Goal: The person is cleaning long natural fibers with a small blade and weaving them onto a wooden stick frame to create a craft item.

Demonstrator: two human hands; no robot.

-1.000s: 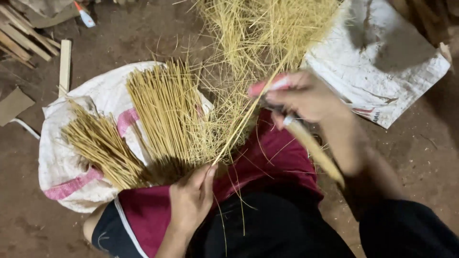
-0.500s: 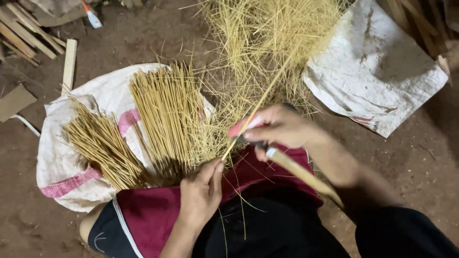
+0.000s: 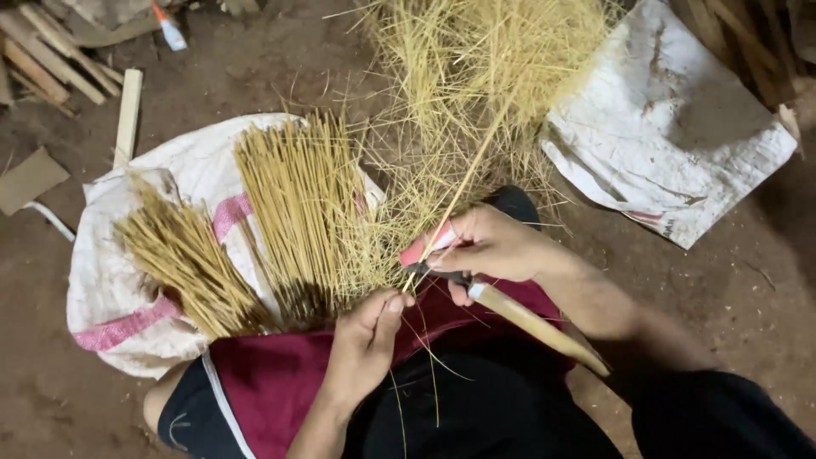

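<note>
wood slats point(image 3: 51, 55), cardboard scrap point(image 3: 30, 178), crumpled white sack point(image 3: 671, 136)

**A dirt-floored rural craft workspace**

A rough, informal workshop for handwork with plant fibre is shown. The bare earth floor point(image 3: 280, 59) is seen throughout, and no bench or table is used. Trimmed straw sticks point(image 3: 293, 204) are laid in bundles on a white woven sack point(image 3: 110, 280) at the left, while a loose straw heap point(image 3: 484, 59) is piled at the far side. Wood offcuts point(image 3: 51, 55) are scattered far left.
</note>
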